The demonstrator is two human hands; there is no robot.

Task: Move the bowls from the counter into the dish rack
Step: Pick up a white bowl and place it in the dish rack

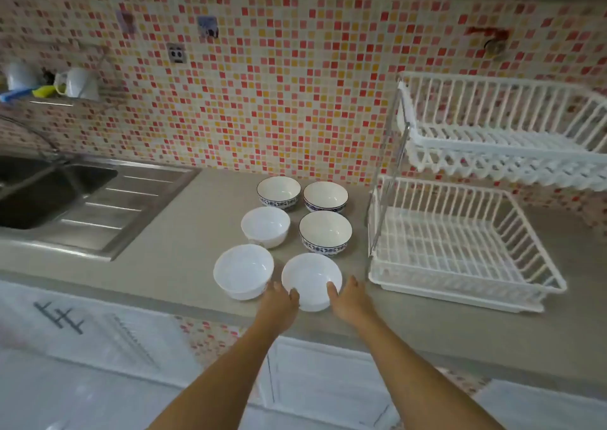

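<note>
Several bowls stand in two columns on the grey counter point(184, 232). The nearest, a plain white bowl point(311, 277), has my left hand point(283, 301) on its left side and my right hand point(348, 298) on its right side, thumbs at the rim. Another plain white bowl point(243, 270) sits to its left, a third plain white bowl point(265, 226) behind that. Three blue-patterned bowls point(325, 231) point(278, 190) point(325, 196) stand farther back. The white two-tier dish rack point(460, 285) stands to the right, both tiers holding nothing.
A steel sink point(49, 193) with a ribbed drainboard point(124, 199) lies at the left. A mosaic-tiled wall point(279, 85) runs behind the counter. White cabinet fronts point(115, 337) are below the counter edge. A shelf with cups point(78, 83) hangs at the far left.
</note>
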